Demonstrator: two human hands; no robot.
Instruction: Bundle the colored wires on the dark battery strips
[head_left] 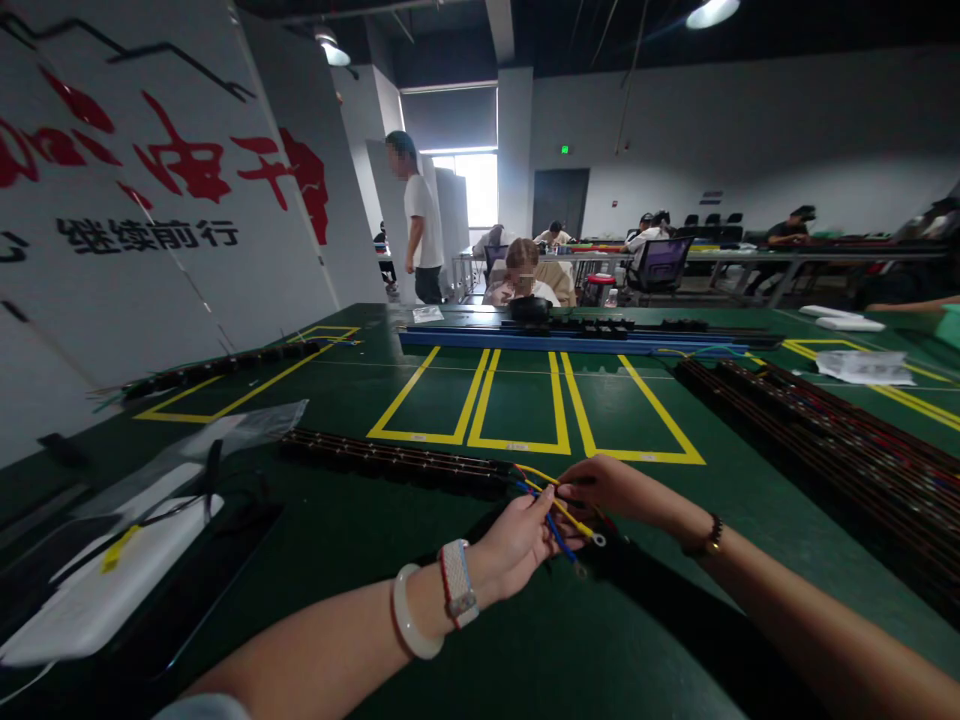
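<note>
A long dark strip assembly (397,455) with copper-coloured bars lies across the green table in front of me. Blue and yellow wires (574,518) with ring terminals come out of its right end. My left hand (521,535) is closed round these wires, thumb on top, and the terminals stick out below the fingers. Just beside it, my right hand (592,485) has its fingers bent in at the same wires near the strip's end. Its fingertips are partly hidden, though they look pinched on a wire.
Many similar strips (832,460) are stacked at the right. A blue rail (480,340) with black parts runs along the back. At left lie a white device (120,570) and a clear plastic bag (247,425). Yellow tape frames (517,445) mark the table; people sit beyond.
</note>
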